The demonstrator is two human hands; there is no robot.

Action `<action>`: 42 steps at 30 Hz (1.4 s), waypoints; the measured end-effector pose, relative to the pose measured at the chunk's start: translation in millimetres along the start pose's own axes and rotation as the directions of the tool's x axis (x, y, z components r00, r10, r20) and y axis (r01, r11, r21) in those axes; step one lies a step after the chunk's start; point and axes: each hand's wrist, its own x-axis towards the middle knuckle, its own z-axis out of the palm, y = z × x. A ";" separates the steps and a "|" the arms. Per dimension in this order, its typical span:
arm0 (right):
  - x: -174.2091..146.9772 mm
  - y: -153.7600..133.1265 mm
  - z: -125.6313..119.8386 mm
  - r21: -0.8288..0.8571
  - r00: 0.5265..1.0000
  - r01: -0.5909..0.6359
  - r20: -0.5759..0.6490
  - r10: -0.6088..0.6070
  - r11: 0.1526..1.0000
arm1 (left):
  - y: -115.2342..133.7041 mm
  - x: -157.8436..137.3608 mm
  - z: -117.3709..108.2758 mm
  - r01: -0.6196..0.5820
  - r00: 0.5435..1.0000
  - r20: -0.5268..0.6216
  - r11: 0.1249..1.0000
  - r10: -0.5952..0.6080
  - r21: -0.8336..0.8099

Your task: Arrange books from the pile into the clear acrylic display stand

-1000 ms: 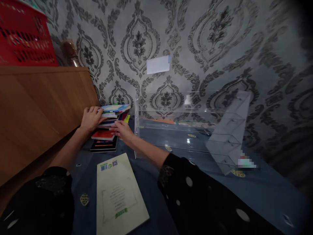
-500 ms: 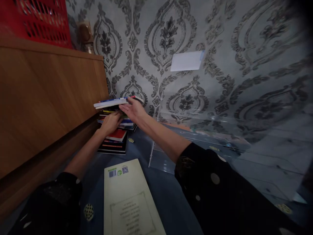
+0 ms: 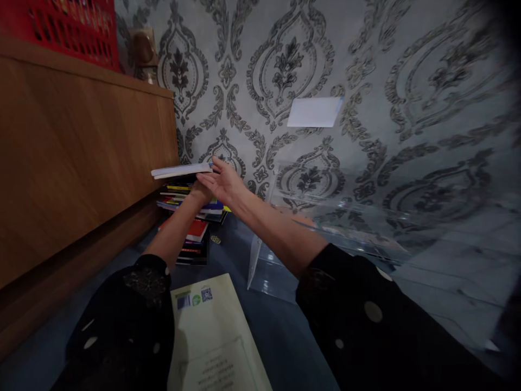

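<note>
A white-edged book [image 3: 181, 171] is raised and slightly tilted above a stack of books [image 3: 175, 201] by the wooden cabinet. My right hand [image 3: 223, 182] grips its right end, thumb on top and fingers underneath. Below it, my left hand [image 3: 200, 193] reaches into the gap over the stack; its fingers are hidden behind my right hand and the books. Lower in the pile lie a red book [image 3: 197, 230] and dark books [image 3: 193, 255]. Closer to me, a pale green book [image 3: 211, 331] with a barcode and a QR code lies on the dark blue cloth.
To the left stands a wooden cabinet [image 3: 89, 141] with a red basket [image 3: 77, 32] on it. A clear acrylic stand [image 3: 271, 271] is at the right, near my right forearm. Patterned wallpaper [image 3: 285, 65] covers the wall behind, with a white card [image 3: 314, 112] in front of it.
My left hand has gone further in and to the right, behind my right hand. My right hand keeps the book raised. The view has shifted slightly.
</note>
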 end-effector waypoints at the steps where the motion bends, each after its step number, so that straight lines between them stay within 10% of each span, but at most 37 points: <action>1: 0.1 1.3 -1.6 0.005 1.000 -0.003 0.000 0.003 1.000 | -2.5 -7.7 -2.7 -0.001 1.000 0.014 1.000 0.001 0.012; 15: -14.4 21.2 -32.1 0.045 0.999 -0.014 -0.043 0.016 0.999 | 10.0 -108.8 -37.4 0.059 0.997 -0.048 0.992 -0.054 0.108; 24: -37.4 34.9 -46.9 -0.048 0.999 -0.034 -0.043 0.032 0.998 | -29.3 -159.8 -48.1 0.099 0.960 -0.229 0.958 -0.163 -0.268; 30: -110.4 59.6 -80.1 -0.216 0.997 0.007 0.078 0.010 0.976 | -31.3 -123.9 -86.2 0.245 0.939 -0.201 0.954 -0.278 -0.174; 35: -195.4 56.3 -134.0 -0.672 0.939 0.198 0.338 0.057 0.714 | 11.8 -62.0 -83.2 0.197 0.973 -0.110 0.979 -0.201 -0.043; 42: -302.2 26.9 -233.1 -0.873 0.996 0.081 0.082 -0.020 0.480 | 61.4 -0.1 -58.1 0.142 0.987 0.074 0.989 -0.145 0.047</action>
